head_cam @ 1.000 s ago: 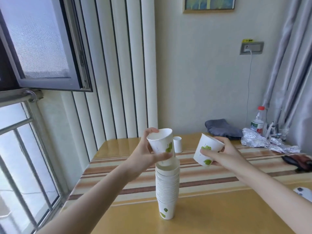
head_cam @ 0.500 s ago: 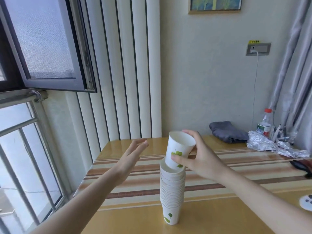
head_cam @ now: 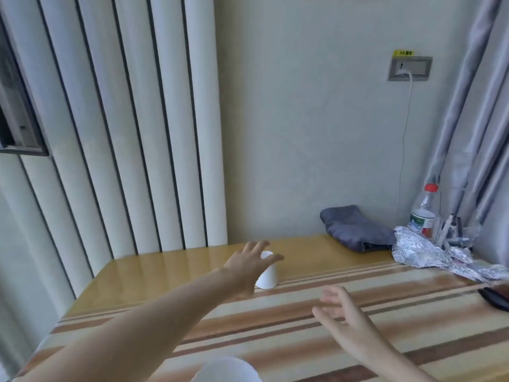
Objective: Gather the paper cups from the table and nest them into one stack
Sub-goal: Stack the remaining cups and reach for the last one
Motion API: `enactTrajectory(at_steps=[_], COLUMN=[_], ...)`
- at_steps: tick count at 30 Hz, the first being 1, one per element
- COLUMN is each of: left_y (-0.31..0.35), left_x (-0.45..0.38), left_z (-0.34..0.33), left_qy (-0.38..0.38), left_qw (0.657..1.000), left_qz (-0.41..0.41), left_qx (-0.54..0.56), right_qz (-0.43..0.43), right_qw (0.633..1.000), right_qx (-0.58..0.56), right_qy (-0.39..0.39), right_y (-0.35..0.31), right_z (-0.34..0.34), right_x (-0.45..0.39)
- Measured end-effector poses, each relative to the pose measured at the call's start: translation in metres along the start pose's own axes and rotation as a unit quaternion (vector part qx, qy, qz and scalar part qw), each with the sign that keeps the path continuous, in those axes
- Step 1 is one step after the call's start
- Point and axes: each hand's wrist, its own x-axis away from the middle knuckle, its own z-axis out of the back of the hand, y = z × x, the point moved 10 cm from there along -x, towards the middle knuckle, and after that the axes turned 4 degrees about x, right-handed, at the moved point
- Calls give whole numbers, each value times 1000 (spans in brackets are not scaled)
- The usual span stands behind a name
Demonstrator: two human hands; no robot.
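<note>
A small white paper cup [head_cam: 268,274] stands upside down near the far edge of the table [head_cam: 165,266]. My left hand [head_cam: 248,267] reaches over it with fingers spread, resting at or just above its top, not closed around it. My right hand [head_cam: 340,308] hovers open above the striped cloth, holding nothing. The rim of the top cup of the stack [head_cam: 227,370] shows blurred at the bottom edge, close to the camera; the rest of the stack is out of view.
A folded grey cloth [head_cam: 355,228], crumpled foil [head_cam: 429,252] and a plastic bottle [head_cam: 424,212] sit at the back right by the curtain. A dark object [head_cam: 495,297] lies at the right edge. A striped cloth [head_cam: 303,326] covers the near table.
My right hand has let go of the cup it was setting on the stack and is empty. My left hand has stretched forward to the small cup. The view has moved closer and tilted over the stack.
</note>
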Motion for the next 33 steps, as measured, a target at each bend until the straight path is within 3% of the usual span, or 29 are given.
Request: enactTrajectory(at_steps=[5,9,11,13,16,22,25,30,33], left_y=[12,-4,-19,-42,-55,-16,5,26,6], left_x=[-73,-82,-67,-40,16,117,162,234,272], left_z=[-42,-64,-52,-26,3,89,129,149,130], left_qy=[-38,-24,21,93,121,162,171,106,162], left_qw=[966,960,980,993,941,877,858,831,777], left_qz=[-105,-109,-52,67,178,130,96,43,90], left_qx=[-231,-258,-189,-21,261,434,475,544,601], right_qz=[-59,-84,-82,-86,-23,81,148,224,226], right_qw=[998,986,985,989,992,978,976,968,970], right_qx=[-7,-113,-136,-116,-124,-188,-149,-60,-24], right_qy=[-20,-84,-60,-5,27,34,58,96,92], right_y=[55,77,71,51,-12,-159,-212,-256,-244], right_z=[-21,-33,-31,-27,-21,-5,3,16,9], right_x=[-39,-50,-49,-43,-22,22,60,128,156])
